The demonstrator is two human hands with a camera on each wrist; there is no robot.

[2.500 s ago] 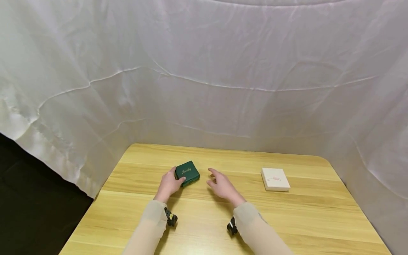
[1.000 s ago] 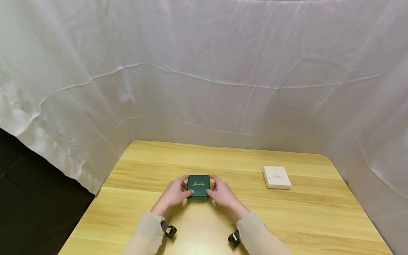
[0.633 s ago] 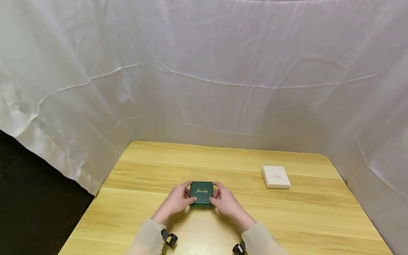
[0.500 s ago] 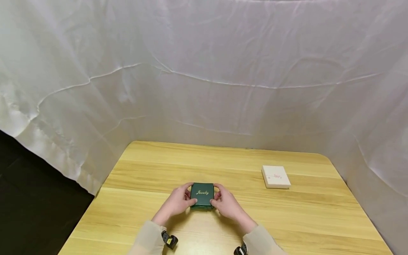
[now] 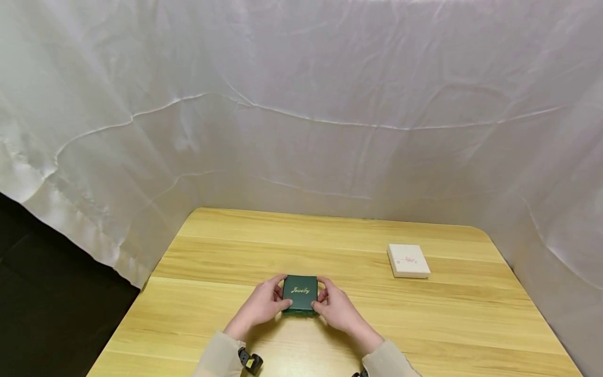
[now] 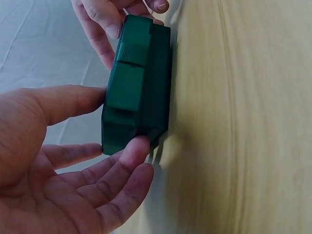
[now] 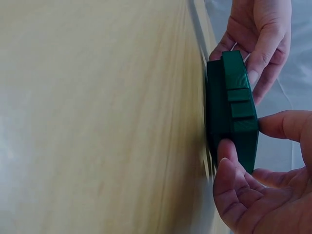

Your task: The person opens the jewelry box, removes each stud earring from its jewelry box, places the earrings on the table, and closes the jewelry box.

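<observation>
The left hand (image 5: 265, 302) and right hand (image 5: 338, 310) pinch opposite sides of a dark green square box lettered "Jewelry" in gold (image 5: 300, 294), low centre in the head view. Whether it touches the pale wooden table (image 5: 461, 319) is unclear. The two-handed hold looks complete; the lid appears closed, so any opening is not yet done. Right of centre, a white square box (image 5: 409, 260) lies apart, held by neither hand.

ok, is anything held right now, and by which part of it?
Yes, the green box: left grip on its left side, right grip on its right, thumbs at the near top corners.
</observation>
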